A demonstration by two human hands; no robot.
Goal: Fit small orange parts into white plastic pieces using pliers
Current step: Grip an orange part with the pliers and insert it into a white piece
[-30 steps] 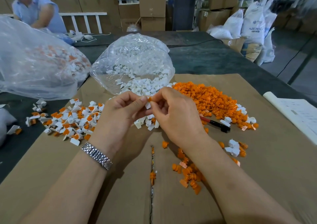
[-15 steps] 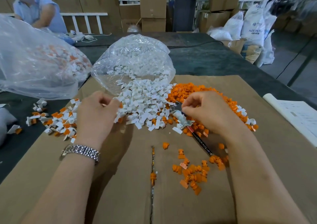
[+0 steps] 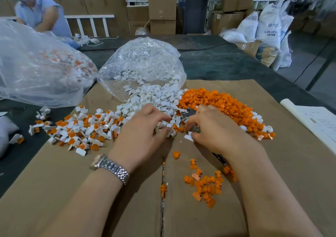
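Pliers (image 3: 190,113) lay under the right hand (image 3: 214,127), fingers curled round them, at 3 o'clock of the white pieces (image 3: 154,98). The left hand (image 3: 143,129) reached into that pile, fingers bent; any hold was hidden. Parts looked light, rigid, slippery: pinch flat sides.

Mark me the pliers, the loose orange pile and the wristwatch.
pliers (image 3: 190,113), head view, on the metal head showing above the right hand.
orange pile (image 3: 218,102), head view, middle of the heap.
wristwatch (image 3: 111,167), head view, on the metal band at the left wrist.
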